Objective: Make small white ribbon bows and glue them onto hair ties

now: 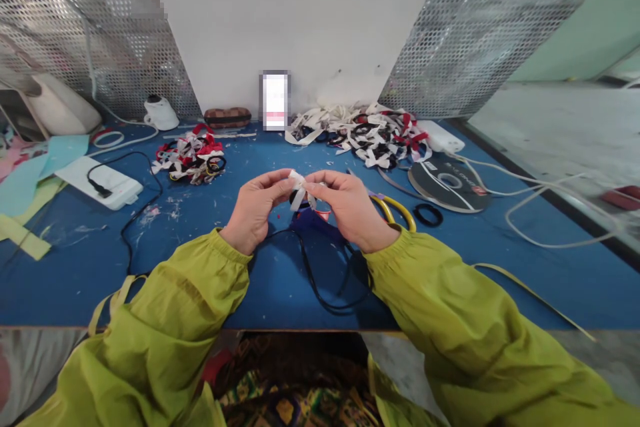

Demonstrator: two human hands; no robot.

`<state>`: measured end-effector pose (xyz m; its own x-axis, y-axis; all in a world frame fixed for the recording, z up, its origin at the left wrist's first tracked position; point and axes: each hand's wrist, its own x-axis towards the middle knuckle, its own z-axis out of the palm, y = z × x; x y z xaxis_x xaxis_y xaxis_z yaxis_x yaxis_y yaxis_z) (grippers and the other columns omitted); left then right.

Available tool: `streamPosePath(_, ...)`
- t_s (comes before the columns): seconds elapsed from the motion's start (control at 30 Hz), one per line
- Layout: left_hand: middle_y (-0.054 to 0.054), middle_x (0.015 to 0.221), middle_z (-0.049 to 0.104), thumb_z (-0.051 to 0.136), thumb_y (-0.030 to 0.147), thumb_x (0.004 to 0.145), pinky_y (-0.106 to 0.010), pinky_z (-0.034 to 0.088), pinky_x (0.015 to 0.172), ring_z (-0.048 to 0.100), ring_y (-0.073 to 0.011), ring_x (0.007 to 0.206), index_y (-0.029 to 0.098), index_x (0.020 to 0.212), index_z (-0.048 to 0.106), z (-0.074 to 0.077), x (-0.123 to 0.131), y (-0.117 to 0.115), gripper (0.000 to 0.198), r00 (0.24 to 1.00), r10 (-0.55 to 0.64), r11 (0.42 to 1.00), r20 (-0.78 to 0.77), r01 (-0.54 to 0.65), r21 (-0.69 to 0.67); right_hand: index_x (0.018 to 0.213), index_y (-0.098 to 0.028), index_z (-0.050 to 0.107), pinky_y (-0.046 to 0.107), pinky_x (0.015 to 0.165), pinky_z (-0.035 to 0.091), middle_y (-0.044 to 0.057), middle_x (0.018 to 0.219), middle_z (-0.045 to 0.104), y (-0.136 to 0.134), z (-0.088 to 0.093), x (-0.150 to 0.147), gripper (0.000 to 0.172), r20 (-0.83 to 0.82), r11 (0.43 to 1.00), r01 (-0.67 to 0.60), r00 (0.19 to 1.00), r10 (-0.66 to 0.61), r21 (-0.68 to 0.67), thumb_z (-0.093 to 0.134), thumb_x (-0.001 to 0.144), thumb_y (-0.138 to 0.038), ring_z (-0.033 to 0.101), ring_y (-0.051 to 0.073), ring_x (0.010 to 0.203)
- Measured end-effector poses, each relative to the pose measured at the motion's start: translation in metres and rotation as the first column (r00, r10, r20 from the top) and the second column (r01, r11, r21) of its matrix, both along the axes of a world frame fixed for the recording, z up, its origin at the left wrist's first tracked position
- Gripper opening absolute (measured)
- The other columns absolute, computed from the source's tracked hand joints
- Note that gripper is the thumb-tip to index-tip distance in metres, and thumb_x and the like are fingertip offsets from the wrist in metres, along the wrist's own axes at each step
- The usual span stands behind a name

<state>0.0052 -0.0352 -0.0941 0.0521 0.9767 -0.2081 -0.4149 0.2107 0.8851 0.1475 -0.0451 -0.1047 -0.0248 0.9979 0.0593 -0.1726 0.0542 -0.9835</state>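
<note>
My left hand (259,206) and my right hand (350,204) meet above the middle of the blue table. Between their fingertips they pinch a white ribbon (299,180), which looks folded or knotted. A loose end hangs down from it, and part of a dark ring shows behind. Fingers cover much of the piece. Just under the hands lies a dark blue object (315,222) with a black cord; I cannot make out what it is. Scissors with yellow handles (400,210) rest beside my right hand, partly hidden by it.
White ribbon pieces with black bands (370,134) are heaped at the back right; a smaller red and white pile (193,155) lies left. A ribbon spool (450,182), black hair tie (428,215), white power strip (103,184) and lit phone (275,100) are around.
</note>
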Motion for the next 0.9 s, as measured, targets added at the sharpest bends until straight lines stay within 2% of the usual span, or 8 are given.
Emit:
streamPosePath(0.17, -0.002, 0.069, 0.070, 0.079, 0.013, 0.064, -0.022, 0.049, 0.061, 0.062, -0.0100, 0.060, 0.012, 0.079, 0.070, 0.0003, -0.0011, 0.0006, 0.018, 0.993, -0.101, 0.988, 0.065, 0.108, -0.109, 0.068, -0.019, 0.068, 0.027, 0.060, 0.044, -0.002, 0.064, 0.063, 0.0020, 0.0017, 0.0008, 0.026, -0.093, 1.000, -0.001, 0.996, 0.000, -0.007, 0.082, 0.055, -0.037, 0.053, 0.010, 0.058)
streamPosePath(0.33, -0.002, 0.066, 0.067, 0.080, 0.040, 0.063, -0.024, 0.048, 0.061, 0.060, -0.0115, 0.059, 0.013, 0.069, 0.068, 0.0024, -0.0027, -0.0017, 0.030, 0.992, -0.101, 0.994, -0.070, 0.103, 0.030, 0.067, -0.019, 0.067, 0.027, 0.056, 0.040, -0.002, 0.061, 0.060, 0.0017, 0.0033, 0.0026, 0.024, 0.037, 1.000, -0.022, 0.999, 0.021, 0.022, 0.080, 0.060, -0.038, 0.049, 0.010, 0.056)
streamPosePath(0.47, 0.001, 0.061, 0.063, 0.084, 0.031, 0.058, -0.022, 0.044, 0.061, 0.055, -0.0080, 0.058, 0.014, 0.060, 0.065, 0.0004, 0.0010, -0.0012, 0.026, 0.995, 0.001, 0.996, -0.103, 0.008, 0.092, 0.068, -0.018, 0.068, 0.025, 0.053, 0.037, -0.003, 0.059, 0.058, 0.0008, 0.0025, 0.0011, 0.019, 0.076, 0.998, -0.027, 0.997, 0.023, 0.050, 0.076, 0.063, -0.034, 0.046, 0.009, 0.054)
streamPosePath(0.57, 0.002, 0.059, 0.062, 0.083, 0.026, 0.060, -0.021, 0.044, 0.058, 0.054, -0.0076, 0.055, 0.014, 0.062, 0.065, -0.0031, 0.0041, 0.0002, 0.022, 1.000, -0.007, 1.000, -0.020, 0.007, 0.005, 0.069, -0.018, 0.068, 0.026, 0.056, 0.040, -0.002, 0.063, 0.062, 0.0008, 0.0025, 0.0003, 0.015, 0.047, 0.997, -0.017, 0.999, 0.014, 0.069, 0.075, 0.063, -0.030, 0.050, 0.010, 0.057)
streamPosePath(0.63, 0.000, 0.061, 0.064, 0.081, 0.035, 0.065, -0.022, 0.045, 0.057, 0.056, -0.0090, 0.055, 0.014, 0.065, 0.066, -0.0042, 0.0040, 0.0010, 0.026, 0.999, -0.035, 0.998, 0.002, 0.035, -0.056, 0.069, -0.018, 0.068, 0.026, 0.056, 0.041, -0.001, 0.063, 0.063, 0.0009, 0.0030, 0.0005, 0.014, 0.049, 0.997, -0.003, 0.999, -0.001, 0.076, 0.074, 0.064, -0.029, 0.051, 0.010, 0.057)
streamPosePath(0.7, -0.003, 0.063, 0.065, 0.073, 0.053, 0.070, -0.024, 0.046, 0.058, 0.059, -0.0115, 0.058, 0.014, 0.066, 0.067, -0.0036, 0.0021, 0.0012, 0.040, 0.998, -0.061, 0.995, -0.016, 0.059, -0.077, 0.072, -0.018, 0.068, 0.025, 0.054, 0.039, -0.002, 0.061, 0.061, 0.0007, 0.0031, 0.0011, 0.014, 0.092, 0.996, 0.027, 0.995, -0.035, 0.087, 0.074, 0.065, -0.029, 0.049, 0.010, 0.056)
streamPosePath(0.8, -0.004, 0.066, 0.066, 0.067, 0.065, 0.068, -0.025, 0.047, 0.060, 0.060, -0.0131, 0.061, 0.015, 0.067, 0.070, -0.0011, -0.0013, -0.0007, 0.050, 0.986, -0.112, 0.994, -0.124, 0.113, 0.001, 0.078, -0.018, 0.067, 0.025, 0.054, 0.039, -0.003, 0.063, 0.060, 0.0001, 0.0020, 0.0018, 0.017, 0.181, 0.991, 0.041, 0.981, -0.064, 0.128, 0.073, 0.067, -0.029, 0.048, 0.010, 0.056)
streamPosePath(0.9, -0.001, 0.066, 0.067, 0.080, 0.048, 0.061, -0.024, 0.045, 0.062, 0.058, -0.0116, 0.063, 0.017, 0.064, 0.071, 0.0005, -0.0019, -0.0035, 0.033, 0.957, -0.092, 0.979, -0.274, 0.138, 0.153, 0.083, -0.018, 0.064, 0.026, 0.058, 0.041, -0.003, 0.067, 0.060, 0.0000, 0.0006, 0.0023, 0.021, 0.236, 0.986, 0.038, 0.969, -0.077, 0.164, 0.073, 0.068, -0.029, 0.051, 0.010, 0.059)
